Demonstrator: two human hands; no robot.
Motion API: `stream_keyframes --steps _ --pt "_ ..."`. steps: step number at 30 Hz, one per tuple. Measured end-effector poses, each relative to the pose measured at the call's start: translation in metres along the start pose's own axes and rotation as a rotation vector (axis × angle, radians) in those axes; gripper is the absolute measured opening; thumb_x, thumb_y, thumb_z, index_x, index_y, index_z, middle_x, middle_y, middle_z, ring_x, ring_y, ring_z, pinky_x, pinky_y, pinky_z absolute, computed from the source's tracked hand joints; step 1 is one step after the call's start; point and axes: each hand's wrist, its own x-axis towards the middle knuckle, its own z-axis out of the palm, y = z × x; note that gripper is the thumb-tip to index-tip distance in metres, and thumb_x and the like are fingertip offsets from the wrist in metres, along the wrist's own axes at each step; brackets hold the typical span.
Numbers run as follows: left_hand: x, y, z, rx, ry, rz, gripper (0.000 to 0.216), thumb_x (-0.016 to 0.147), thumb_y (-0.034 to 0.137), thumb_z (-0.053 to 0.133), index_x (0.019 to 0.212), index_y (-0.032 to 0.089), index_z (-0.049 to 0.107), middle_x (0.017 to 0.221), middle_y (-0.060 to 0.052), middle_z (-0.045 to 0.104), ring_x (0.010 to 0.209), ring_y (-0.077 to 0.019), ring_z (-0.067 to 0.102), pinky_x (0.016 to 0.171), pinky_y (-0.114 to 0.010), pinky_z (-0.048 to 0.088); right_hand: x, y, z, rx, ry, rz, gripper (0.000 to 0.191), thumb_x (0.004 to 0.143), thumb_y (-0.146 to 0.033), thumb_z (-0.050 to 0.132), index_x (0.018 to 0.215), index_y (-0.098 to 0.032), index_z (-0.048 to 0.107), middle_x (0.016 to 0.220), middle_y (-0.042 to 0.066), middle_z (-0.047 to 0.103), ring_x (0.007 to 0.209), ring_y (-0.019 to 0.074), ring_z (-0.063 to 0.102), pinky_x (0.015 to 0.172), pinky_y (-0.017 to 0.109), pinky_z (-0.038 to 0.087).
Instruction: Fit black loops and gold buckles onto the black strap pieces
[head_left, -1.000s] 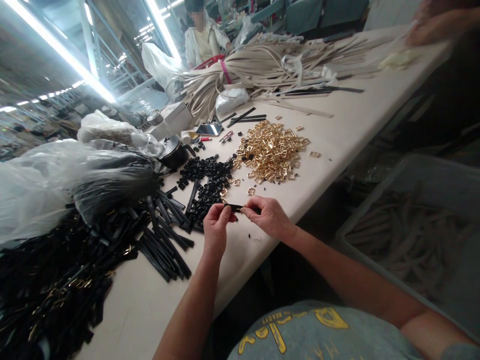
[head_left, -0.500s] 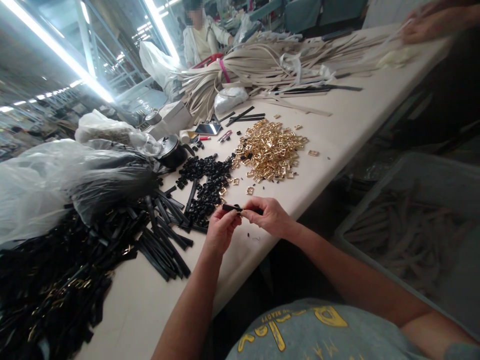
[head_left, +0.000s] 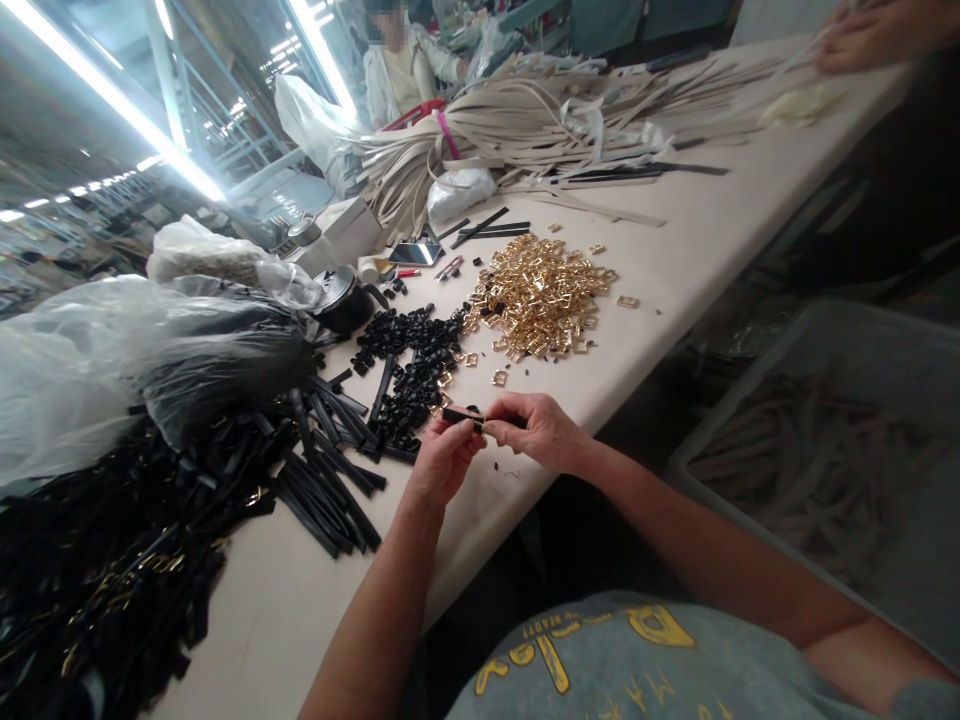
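A short black strap [head_left: 460, 415] is held between my two hands, above the table's near edge. My left hand [head_left: 444, 455] is closed, its thumb and fingers pinching the strap. From the other side my right hand [head_left: 534, 432] pinches the same strap, with a small gold glint at its fingertips. Whether a buckle sits there is too small to tell. Just beyond my hands lie a heap of small black loops [head_left: 416, 395] and a pile of gold buckles [head_left: 544, 300]. Loose black straps [head_left: 322, 505] lie left of my left hand.
Plastic-covered black goods [head_left: 225, 340] and a dark heap of straps with gold buckles [head_left: 112, 580] fill the left. A lidded pot [head_left: 346, 300], a phone [head_left: 416, 254] and beige strips [head_left: 517, 120] lie farther back. A bin [head_left: 810, 450] stands right. Another person's hand [head_left: 877, 40] is at top right.
My hands stay in nearly the same place, still on the strap, with only a slight shift of the fingers. The other person's hand at top right has moved a little to the right.
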Motion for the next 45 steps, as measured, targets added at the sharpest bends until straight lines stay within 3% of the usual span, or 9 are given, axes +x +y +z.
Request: stream_keyframes --steps 8,16,21,25,28,34,38,42,45 --pt "0.001 0.0 0.0 0.0 -0.015 -0.031 0.032 0.06 0.03 0.086 0.075 0.017 0.06 0.065 0.003 0.061 0.054 -0.0051 0.056 0.056 -0.017 0.047 0.001 -0.001 0.0 -0.137 0.036 -0.074 0.013 0.081 -0.027 0.063 0.078 -0.016 0.068 0.065 -0.001 0.062 0.059 0.0099 0.052 0.055 0.02 0.039" --pt "-0.003 0.003 -0.004 0.026 -0.12 -0.072 0.033 0.059 0.027 0.086 0.072 0.019 0.057 0.076 0.001 0.06 0.062 -0.0072 0.056 0.06 -0.019 0.047 -0.003 0.003 -0.01 0.1 -0.178 0.023 0.021 0.082 -0.034 0.064 0.087 -0.014 0.068 0.076 0.002 0.068 0.061 0.011 0.06 0.058 0.023 0.05" --pt "-0.005 0.006 0.0 0.024 -0.169 -0.087 0.035 0.057 0.02 0.086 0.07 0.018 0.053 0.075 0.003 0.057 0.064 -0.0075 0.057 0.063 -0.02 0.049 -0.006 0.003 -0.012 0.077 -0.176 0.038 0.023 0.083 -0.036 0.063 0.084 -0.014 0.067 0.072 0.002 0.066 0.056 0.0096 0.057 0.053 0.021 0.048" --pt "-0.003 0.002 0.002 0.077 -0.074 -0.027 0.032 0.059 0.021 0.085 0.07 0.018 0.055 0.074 0.003 0.06 0.064 -0.0076 0.058 0.063 -0.02 0.049 -0.006 0.004 -0.005 -0.059 -0.048 -0.013 0.014 0.081 -0.028 0.062 0.081 -0.015 0.067 0.066 -0.001 0.063 0.056 0.0097 0.054 0.053 0.021 0.042" --pt "-0.001 -0.004 0.004 0.169 0.062 0.116 0.029 0.06 0.023 0.085 0.072 0.018 0.059 0.073 0.003 0.062 0.065 -0.0086 0.06 0.065 -0.021 0.05 -0.004 0.008 0.002 -0.207 0.098 -0.066 0.008 0.078 -0.022 0.061 0.076 -0.016 0.067 0.066 -0.001 0.063 0.06 0.0105 0.053 0.057 0.022 0.04" --pt "-0.001 -0.009 0.006 0.363 0.194 0.371 0.024 0.064 0.024 0.084 0.074 0.018 0.063 0.068 0.003 0.063 0.062 -0.0074 0.058 0.062 -0.018 0.047 0.001 0.013 0.007 -0.19 0.188 -0.07 0.013 0.079 -0.027 0.063 0.072 -0.017 0.063 0.065 -0.001 0.063 0.06 0.0111 0.054 0.058 0.023 0.04" --pt "-0.001 -0.006 0.003 0.288 0.12 0.266 0.022 0.068 0.028 0.081 0.079 0.018 0.065 0.07 0.001 0.065 0.064 -0.0095 0.062 0.066 -0.022 0.052 0.002 0.012 0.006 -0.178 0.198 -0.068 0.015 0.08 -0.028 0.063 0.071 -0.016 0.064 0.064 -0.001 0.063 0.059 0.0106 0.052 0.057 0.022 0.039" --pt "0.0 -0.003 0.003 0.141 0.082 0.112 0.028 0.061 0.027 0.084 0.075 0.017 0.062 0.071 0.002 0.065 0.06 -0.008 0.061 0.064 -0.022 0.053 0.001 0.012 0.003 -0.112 0.138 -0.058 0.015 0.079 -0.029 0.063 0.073 -0.016 0.066 0.064 -0.001 0.062 0.059 0.0102 0.051 0.056 0.021 0.038" --pt "0.001 -0.002 0.003 0.166 0.088 0.096 0.03 0.059 0.028 0.085 0.073 0.016 0.062 0.072 0.002 0.065 0.062 -0.0083 0.061 0.063 -0.021 0.052 0.0 0.013 0.001 -0.098 0.086 -0.042 0.013 0.078 -0.027 0.062 0.074 -0.015 0.067 0.062 -0.002 0.06 0.057 0.0098 0.049 0.054 0.021 0.037"
